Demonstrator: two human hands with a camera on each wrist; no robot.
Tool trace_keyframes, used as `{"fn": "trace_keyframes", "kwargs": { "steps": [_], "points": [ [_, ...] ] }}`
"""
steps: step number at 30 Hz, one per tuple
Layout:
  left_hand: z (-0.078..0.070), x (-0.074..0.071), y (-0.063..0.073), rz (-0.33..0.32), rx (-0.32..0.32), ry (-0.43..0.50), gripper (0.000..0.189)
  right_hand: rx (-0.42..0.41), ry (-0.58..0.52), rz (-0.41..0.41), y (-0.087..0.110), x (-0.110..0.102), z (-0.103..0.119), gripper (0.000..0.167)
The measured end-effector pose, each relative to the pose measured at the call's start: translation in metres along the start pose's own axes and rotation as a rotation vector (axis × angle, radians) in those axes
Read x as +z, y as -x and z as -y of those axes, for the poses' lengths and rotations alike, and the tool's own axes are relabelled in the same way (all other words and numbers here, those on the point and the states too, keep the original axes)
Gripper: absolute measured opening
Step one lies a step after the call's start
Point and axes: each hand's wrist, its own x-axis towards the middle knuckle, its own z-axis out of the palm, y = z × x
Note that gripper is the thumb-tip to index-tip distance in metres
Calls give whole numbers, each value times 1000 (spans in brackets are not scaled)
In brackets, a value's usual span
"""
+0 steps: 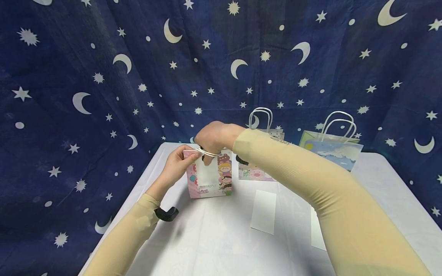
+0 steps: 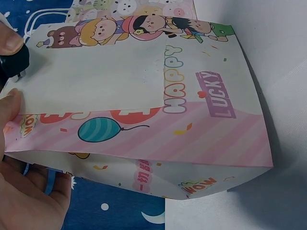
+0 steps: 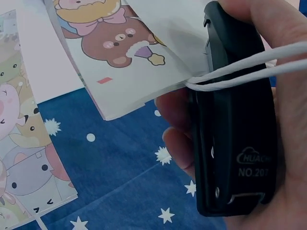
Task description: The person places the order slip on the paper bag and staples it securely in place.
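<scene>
By the right hand (image 1: 215, 137), a black stapler (image 3: 237, 139) is gripped; by the left hand (image 1: 175, 164), the paper bag (image 2: 184, 136) is pinched at its top, toward the far left corner of the table (image 1: 221, 237). Light, crease-prone paper is judged, best held beside the white card (image 2: 96, 79), whose fastening cannot be made out.

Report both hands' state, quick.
Left hand: closed, pinching the pink paper bag near its top.
Right hand: closed, gripping the black stapler.
</scene>
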Motion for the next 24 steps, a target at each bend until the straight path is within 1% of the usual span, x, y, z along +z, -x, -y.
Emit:
{"fn": "trace_keyframes", "kwargs": {
  "steps": [9,15,24],
  "points": [
    [1,0,-1,0,11,17,28,-8,-28,26,0,-4,0,41],
    [2,0,0,8,15,44,26,-20,-82,40,0,-7,1,42],
    [5,-2,0,13,22,49,22,-15,-107,29,-1,-11,2,43]
  ]
}}
